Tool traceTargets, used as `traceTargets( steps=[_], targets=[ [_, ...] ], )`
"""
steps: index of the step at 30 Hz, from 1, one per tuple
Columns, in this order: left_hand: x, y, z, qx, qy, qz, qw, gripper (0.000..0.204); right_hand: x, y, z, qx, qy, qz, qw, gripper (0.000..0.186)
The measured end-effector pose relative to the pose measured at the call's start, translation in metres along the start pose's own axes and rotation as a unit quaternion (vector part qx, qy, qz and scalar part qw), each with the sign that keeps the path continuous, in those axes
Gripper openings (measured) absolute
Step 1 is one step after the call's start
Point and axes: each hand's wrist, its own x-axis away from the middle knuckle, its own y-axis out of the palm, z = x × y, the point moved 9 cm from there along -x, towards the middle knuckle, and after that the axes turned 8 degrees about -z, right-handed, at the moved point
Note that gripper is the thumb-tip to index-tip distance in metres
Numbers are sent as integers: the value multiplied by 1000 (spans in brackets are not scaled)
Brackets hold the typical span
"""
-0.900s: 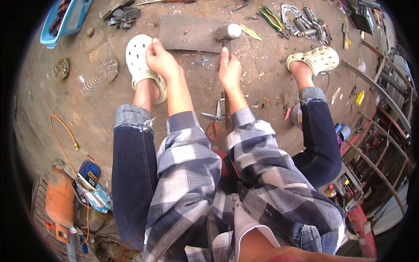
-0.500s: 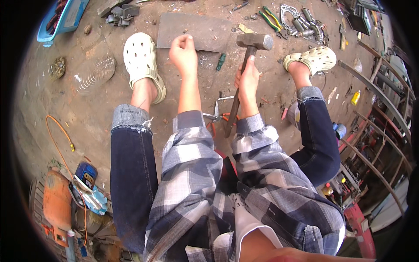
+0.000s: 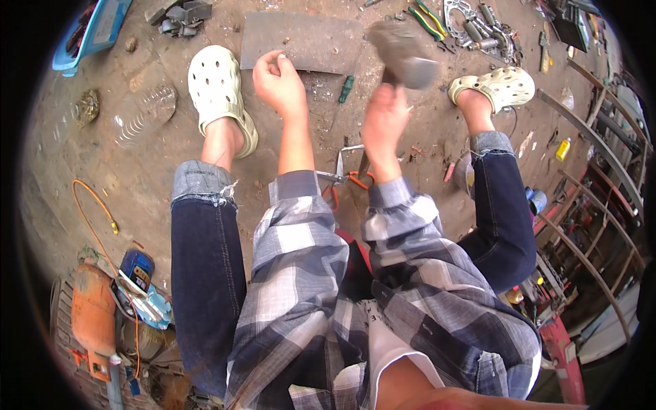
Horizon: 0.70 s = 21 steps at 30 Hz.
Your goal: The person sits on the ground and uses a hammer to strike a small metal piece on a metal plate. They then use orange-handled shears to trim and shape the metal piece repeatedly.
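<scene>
My right hand [image 3: 386, 123] grips the shaft of a sledge hammer, whose blurred steel head [image 3: 406, 58] is raised beside the right part of a flat grey metal sheet [image 3: 304, 31] on the ground. My left hand [image 3: 280, 89] is at the sheet's lower left edge, fingers curled together; what they hold, if anything, is too small to make out. A green-handled tool [image 3: 346, 89] lies just below the sheet. Between my forearms are metal cutting tools with orange handles [image 3: 359, 180], partly hidden by my right arm and the hammer.
My feet in cream clogs [image 3: 215, 85] flank the sheet. Around them lie a blue tub [image 3: 96, 34], plastic bottles [image 3: 143, 113], yellow-green pliers [image 3: 427, 24] and metal parts [image 3: 478, 31]. Bent steel frames [image 3: 588, 130] line the right; an orange cylinder [image 3: 92, 307] is lower left.
The hammer and my right hand have moved rightward, the head now tilted and blurred. My left hand has moved rightward from over the left clog to the sheet's edge, uncovering more of the clog.
</scene>
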Motion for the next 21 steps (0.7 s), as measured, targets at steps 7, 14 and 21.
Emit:
traceTargets(
  steps=[7, 14, 21],
  targets=[
    [-2, 18, -13, -11, 6, -61, 998, 10, -7, 35, 67, -16, 207, -92, 974, 54],
    [25, 56, 24, -192, 143, -143, 960, 20, 1, -29, 89, -59, 275, -17, 959, 51],
    [33, 76, 31, -259, 197, -129, 937, 16, 13, -55, 113, 305, 190, 19, 933, 41]
  ],
)
